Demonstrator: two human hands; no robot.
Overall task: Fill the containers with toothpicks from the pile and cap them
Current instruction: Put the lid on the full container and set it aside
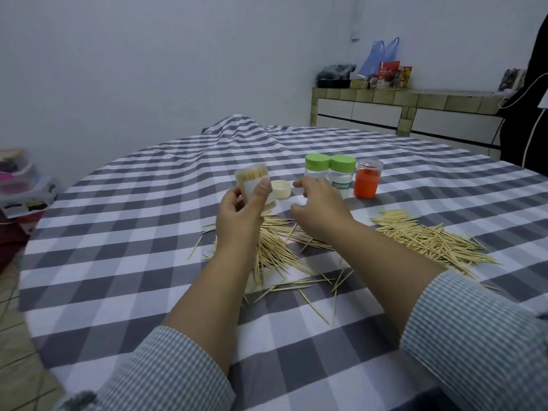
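1. The left hand (241,207) is raised above the counter (124,232), which is covered with a grey-and-white checked cloth.
2. Left grip: the thumb and fingers are curled around a clear plastic cylindrical container (255,185) packed with toothpicks. The container is uncapped, tilted, and its open end faces up and away from the person.
3. The right hand (318,207) hovers over the counter just right of the held container. Right grip: the fingers are loosely curled and spread; no object is visible in them, though the fingertip area is partly hidden.
4. A small cream-coloured round cap (281,188) lies on the cloth between the two hands, open side up, just behind the held container.
5. Two clear containers with green screw caps (329,170) stand upright side by side beyond the right hand, touching each other.
6. An orange container under a clear cover (367,180) stands upright just to the right of the green-capped pair.
7. A scattered pile of pale wooden toothpicks (277,253) lies on the cloth beneath and between the forearms.
8. A second spread of toothpicks (430,238) lies to the right of the right forearm, apart from the first pile.
9. Both forearms emerge from blue-and-white checked sleeves (474,336), pushed back from the wrists.
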